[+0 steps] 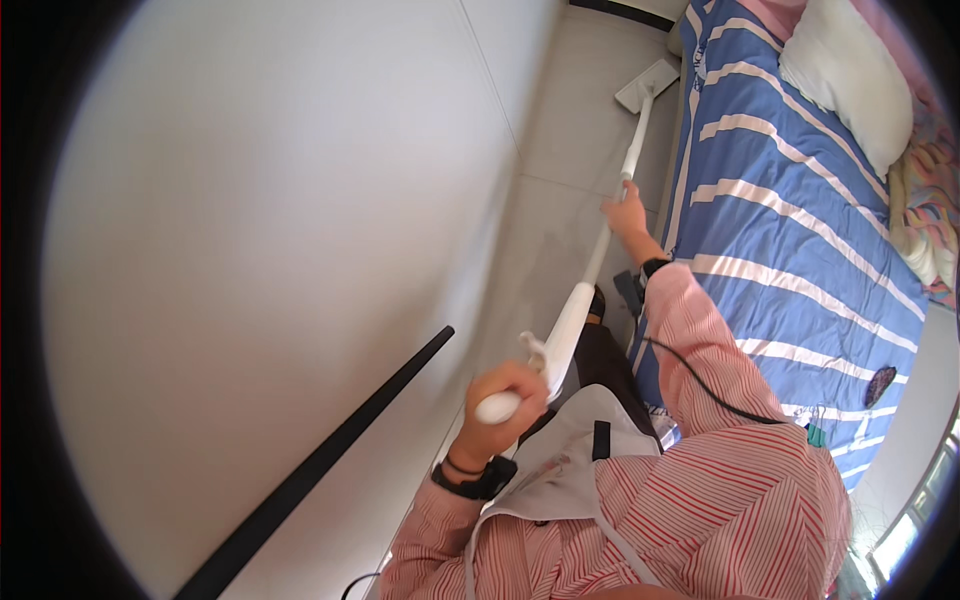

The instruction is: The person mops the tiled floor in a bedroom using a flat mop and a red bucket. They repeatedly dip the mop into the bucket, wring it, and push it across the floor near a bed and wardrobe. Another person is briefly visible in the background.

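A white long-handled floor cleaner with a flat rectangular head [646,85] runs diagonally through the view. Its head lies on the tiled floor near the bed's side, at the far end. My left hand [504,409] wraps around the rounded top end of its handle, close to my waist. Farther down, my right hand [627,214] grips the slim white pole [598,255]. Between the two hands is the thicker white body [568,322] of the cleaner, with a small whitish piece [534,349] sticking out beside it.
A bed with a blue and white striped sheet [787,225] runs along the right, bearing a white pillow [855,82]. On the left stands a pale smooth wall or panel [262,225]. A black bar [322,465] crosses the lower left. A dark object [628,291] is beside the bed.
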The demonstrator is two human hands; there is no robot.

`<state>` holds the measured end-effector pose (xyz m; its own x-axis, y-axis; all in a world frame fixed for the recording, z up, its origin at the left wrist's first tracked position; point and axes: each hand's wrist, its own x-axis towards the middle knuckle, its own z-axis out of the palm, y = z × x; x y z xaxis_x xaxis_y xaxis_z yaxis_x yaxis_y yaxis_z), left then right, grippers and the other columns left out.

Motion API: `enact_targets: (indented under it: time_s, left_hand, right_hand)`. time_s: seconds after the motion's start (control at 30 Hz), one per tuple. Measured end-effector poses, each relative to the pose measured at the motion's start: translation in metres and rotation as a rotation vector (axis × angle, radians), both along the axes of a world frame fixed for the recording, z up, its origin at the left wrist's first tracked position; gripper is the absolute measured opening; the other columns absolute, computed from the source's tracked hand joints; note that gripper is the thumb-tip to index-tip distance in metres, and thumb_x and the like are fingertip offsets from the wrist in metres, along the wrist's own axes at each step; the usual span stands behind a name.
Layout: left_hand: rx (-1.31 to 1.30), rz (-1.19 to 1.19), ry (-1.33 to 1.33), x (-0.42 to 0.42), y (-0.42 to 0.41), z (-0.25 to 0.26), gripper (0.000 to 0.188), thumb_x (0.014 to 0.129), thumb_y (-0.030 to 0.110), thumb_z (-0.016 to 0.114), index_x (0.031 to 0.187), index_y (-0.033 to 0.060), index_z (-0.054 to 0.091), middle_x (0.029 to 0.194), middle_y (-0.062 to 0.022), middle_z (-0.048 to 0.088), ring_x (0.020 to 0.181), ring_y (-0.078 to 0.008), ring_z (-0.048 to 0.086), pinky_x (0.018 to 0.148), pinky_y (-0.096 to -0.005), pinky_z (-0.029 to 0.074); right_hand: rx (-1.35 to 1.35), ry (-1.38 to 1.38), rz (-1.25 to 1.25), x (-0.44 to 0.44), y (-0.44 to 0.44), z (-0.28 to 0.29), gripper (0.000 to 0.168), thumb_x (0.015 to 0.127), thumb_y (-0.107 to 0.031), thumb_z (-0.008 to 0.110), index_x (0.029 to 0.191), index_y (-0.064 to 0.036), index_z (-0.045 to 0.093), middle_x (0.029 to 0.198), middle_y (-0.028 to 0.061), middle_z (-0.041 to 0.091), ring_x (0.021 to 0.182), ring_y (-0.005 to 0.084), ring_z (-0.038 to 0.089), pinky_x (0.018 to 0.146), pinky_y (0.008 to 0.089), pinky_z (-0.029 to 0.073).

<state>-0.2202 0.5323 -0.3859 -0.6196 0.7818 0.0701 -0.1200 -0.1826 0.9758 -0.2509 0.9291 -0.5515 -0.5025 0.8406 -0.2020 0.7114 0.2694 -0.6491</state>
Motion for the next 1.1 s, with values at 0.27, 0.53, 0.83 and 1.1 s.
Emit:
enact_targets:
  time_s: [0.27, 0.53, 0.83, 1.1]
  left_hand:
    - [-0.258, 0.1, 0.031, 0.066, -0.175, 0.059, 0.014, 0.074, 0.0, 0.071, 0.077, 0.0024, 0.057, 0.076, -0.0102, 0.066, 0.064, -0.0214, 0.062, 0.068, -0.031, 0.051]
    - [0.252, 0.737, -0.612, 0.121, -0.211, 0.054, 0.02, 0.091, 0.012, 0.052, 0.082, 0.012, 0.035, 0.057, -0.0005, 0.034, 0.048, -0.014, 0.032, 0.055, -0.0316, 0.034]
    - [0.293, 0.379, -0.509, 0.037, -0.035, 0.007, 0.02, 0.088, 0.007, 0.058, 0.083, 0.0095, 0.038, 0.066, -0.0036, 0.044, 0.063, -0.0174, 0.043, 0.074, -0.0388, 0.041]
    - [0.284, 0.256, -0.443, 0.017, 0.102, -0.004, 0.012, 0.084, -0.003, 0.058, 0.083, 0.0029, 0.048, 0.083, -0.0096, 0.062, 0.077, -0.014, 0.057, 0.077, -0.0293, 0.047]
  right_hand:
    - [-0.181, 0.175, 0.077, 0.095, -0.201, -0.046, 0.067, 0.078, -0.02, 0.065, 0.14, -0.009, 0.043, 0.103, 0.0248, 0.067, 0.094, 0.0369, 0.067, 0.083, 0.0433, 0.052]
    - [-0.441, 0.221, 0.102, 0.121, -0.261, -0.006, 0.038, 0.078, -0.013, 0.065, 0.115, -0.009, 0.061, 0.078, 0.0077, 0.059, 0.065, 0.0148, 0.055, 0.062, 0.0312, 0.047]
    - [-0.277, 0.18, 0.181, 0.0, -0.034, -0.009, 0.034, 0.079, -0.013, 0.065, 0.113, -0.014, 0.063, 0.076, 0.0034, 0.057, 0.06, 0.0145, 0.053, 0.05, 0.0321, 0.044]
    - [-0.321, 0.185, 0.178, -0.04, 0.118, 0.031, 0.033, 0.079, -0.011, 0.062, 0.111, -0.014, 0.063, 0.073, 0.0037, 0.057, 0.053, 0.0141, 0.051, 0.042, 0.0305, 0.037]
